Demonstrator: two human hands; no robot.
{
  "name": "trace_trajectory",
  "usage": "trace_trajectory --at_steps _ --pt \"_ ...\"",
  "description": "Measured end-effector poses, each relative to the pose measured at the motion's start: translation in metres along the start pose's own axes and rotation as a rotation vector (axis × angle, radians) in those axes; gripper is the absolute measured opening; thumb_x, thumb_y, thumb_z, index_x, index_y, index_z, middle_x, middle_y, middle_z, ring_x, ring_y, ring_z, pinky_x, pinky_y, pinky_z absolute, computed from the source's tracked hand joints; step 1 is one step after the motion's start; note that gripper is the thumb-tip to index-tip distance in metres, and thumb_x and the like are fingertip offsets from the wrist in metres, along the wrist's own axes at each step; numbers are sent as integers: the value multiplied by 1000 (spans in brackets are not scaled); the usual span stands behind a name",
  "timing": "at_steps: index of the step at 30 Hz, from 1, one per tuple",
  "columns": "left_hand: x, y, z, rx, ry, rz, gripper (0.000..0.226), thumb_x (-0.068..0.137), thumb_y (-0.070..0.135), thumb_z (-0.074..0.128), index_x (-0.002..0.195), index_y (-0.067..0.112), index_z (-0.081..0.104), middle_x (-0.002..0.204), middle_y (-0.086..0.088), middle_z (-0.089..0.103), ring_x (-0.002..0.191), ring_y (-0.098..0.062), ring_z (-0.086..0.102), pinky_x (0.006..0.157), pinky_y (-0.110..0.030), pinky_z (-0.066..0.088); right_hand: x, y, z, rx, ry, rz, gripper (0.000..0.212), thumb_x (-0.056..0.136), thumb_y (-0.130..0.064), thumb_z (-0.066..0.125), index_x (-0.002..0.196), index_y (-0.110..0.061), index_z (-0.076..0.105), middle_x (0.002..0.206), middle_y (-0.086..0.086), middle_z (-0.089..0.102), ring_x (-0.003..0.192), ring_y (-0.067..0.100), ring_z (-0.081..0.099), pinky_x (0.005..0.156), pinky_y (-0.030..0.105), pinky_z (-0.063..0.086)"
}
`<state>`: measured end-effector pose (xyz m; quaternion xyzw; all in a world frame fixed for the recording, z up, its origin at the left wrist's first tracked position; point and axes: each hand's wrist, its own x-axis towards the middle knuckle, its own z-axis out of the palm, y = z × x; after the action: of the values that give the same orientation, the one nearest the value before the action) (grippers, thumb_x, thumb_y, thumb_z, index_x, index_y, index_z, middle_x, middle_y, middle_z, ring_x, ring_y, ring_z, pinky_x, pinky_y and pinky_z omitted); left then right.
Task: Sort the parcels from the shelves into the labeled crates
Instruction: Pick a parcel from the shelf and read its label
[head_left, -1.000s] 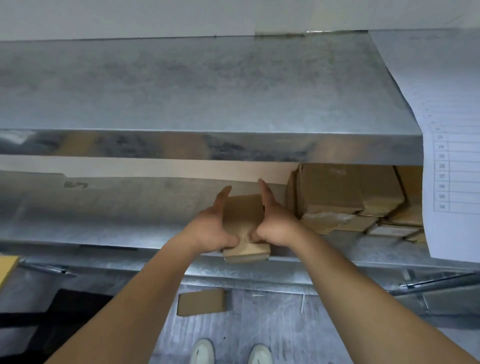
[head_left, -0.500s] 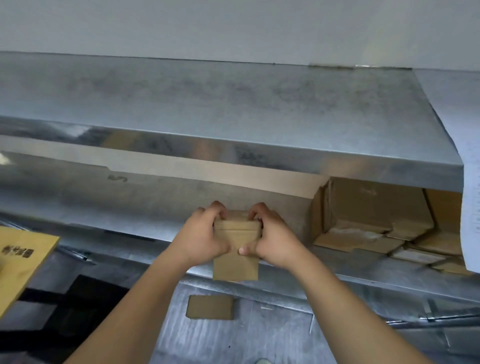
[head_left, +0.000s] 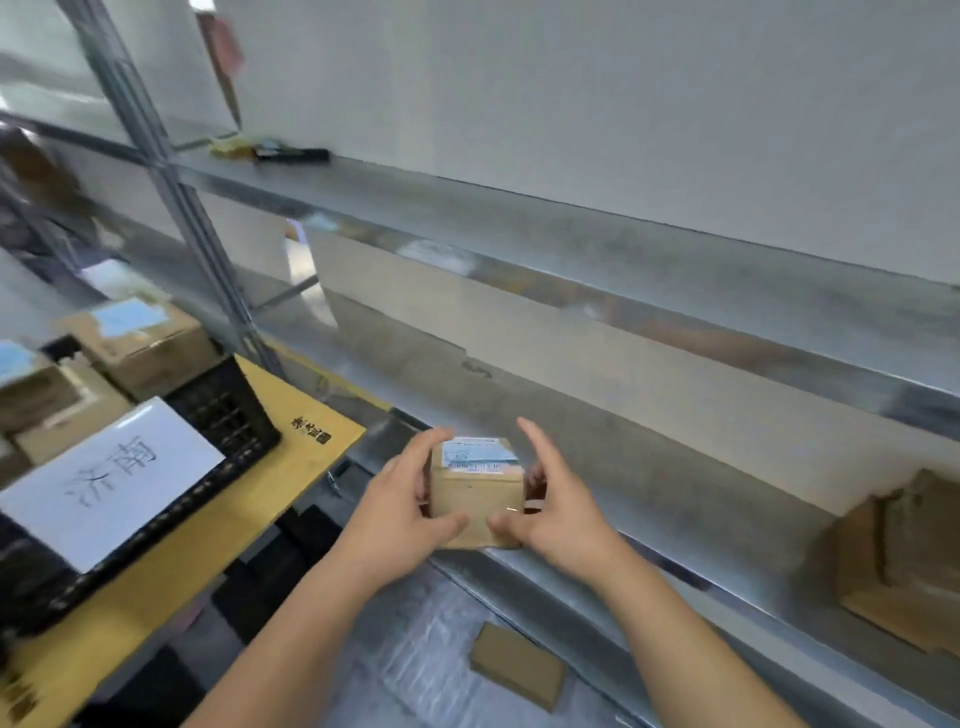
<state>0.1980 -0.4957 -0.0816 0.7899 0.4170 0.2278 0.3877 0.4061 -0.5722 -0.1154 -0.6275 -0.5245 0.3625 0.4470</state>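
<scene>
I hold a small brown cardboard parcel (head_left: 475, 491) between both hands, in front of the edge of the grey metal shelf (head_left: 649, 467). It is a squat box of plain kraft card with clean edges, and a white and pale blue shipping label (head_left: 478, 455) covers its top face; the print on the label is too blurred to read. My left hand (head_left: 397, 512) grips the box's left side, thumb curled onto the near face and fingers wrapped up along the far edge. My right hand (head_left: 558, 512) grips the right side, thumb pressed on the lower near corner, the index finger stretched up and free of the card, the other fingers tucked behind the box.

To my left stands a black plastic lattice crate (head_left: 218, 410) on a yellow board (head_left: 197, 545). A white paper sheet with handwritten characters (head_left: 111, 480) hangs on its near wall, and larger brown cartons with blue labels (head_left: 140, 338) sit inside it. Farther right on the shelf lies a stack of brown cardboard boxes (head_left: 904, 561). Below, on the lower metal surface, a flat brown cardboard packet (head_left: 517, 665) lies alone.
</scene>
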Motion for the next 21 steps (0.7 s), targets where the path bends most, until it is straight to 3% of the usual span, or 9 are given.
trace_trajectory --at_steps 2,4,6,10,12,15,17,19,21 --pt "-26 -17 -32 -4 52 -19 84 63 35 82 132 61 42 125 9 57 111 -6 62 94 -33 55 7 -19 33 18 -69 -34 118 61 -22 87 145 -70 19 89 -34 64 78 -4 68 70 14 53" --pt "-52 -34 -65 32 122 -37 81 61 41 81 129 63 43 124 12 54 108 2 61 91 -22 54 12 -44 68 -2 -136 -61 125 55 -25 88 147 -71 17 100 -24 63 84 3 70 70 22 57" --pt "-77 -52 -95 83 193 -26 78 61 41 82 125 64 45 119 16 51 106 8 56 87 -10 47 16 -68 103 -34 -183 -98 128 52 -25 89 147 -72 18 122 -13 50 100 5 68 79 28 60" --pt "-123 -75 -152 138 304 -18 76 65 31 86 116 71 46 110 32 34 109 7 49 90 -6 42 19 -110 167 -106 -303 -217 116 56 -24 88 145 -69 30 140 -27 28 125 -10 49 96 15 51" --pt "-142 -84 -176 159 367 -17 73 65 28 86 114 68 49 112 33 31 112 7 47 92 -5 39 20 -129 196 -133 -341 -244 103 58 -29 85 145 -60 39 149 -24 25 134 -8 44 101 19 50" --pt "-170 -97 -210 175 432 -37 67 66 30 80 113 65 47 128 30 27 123 17 33 94 2 30 21 -161 238 -212 -381 -319 96 63 -35 79 150 -45 41 153 -20 31 136 -10 38 101 8 42" --pt "-187 -108 -230 195 455 -81 65 67 32 77 113 65 44 139 26 24 126 20 25 93 5 22 24 -179 266 -243 -423 -381 94 68 -28 81 152 -40 41 152 -23 33 137 -7 39 100 6 39" --pt "-205 -118 -248 225 483 -121 66 69 33 77 118 60 42 142 26 23 134 8 22 96 3 17 26 -193 293 -234 -484 -400 93 73 -20 83 153 -40 40 149 -32 28 135 -10 40 97 6 42" --pt "-221 -129 -264 243 533 -149 68 70 39 80 121 57 39 143 28 25 136 2 23 99 -1 20 28 -205 320 -231 -524 -432 94 73 -19 84 153 -43 39 149 -31 26 130 -25 29 92 -1 38"
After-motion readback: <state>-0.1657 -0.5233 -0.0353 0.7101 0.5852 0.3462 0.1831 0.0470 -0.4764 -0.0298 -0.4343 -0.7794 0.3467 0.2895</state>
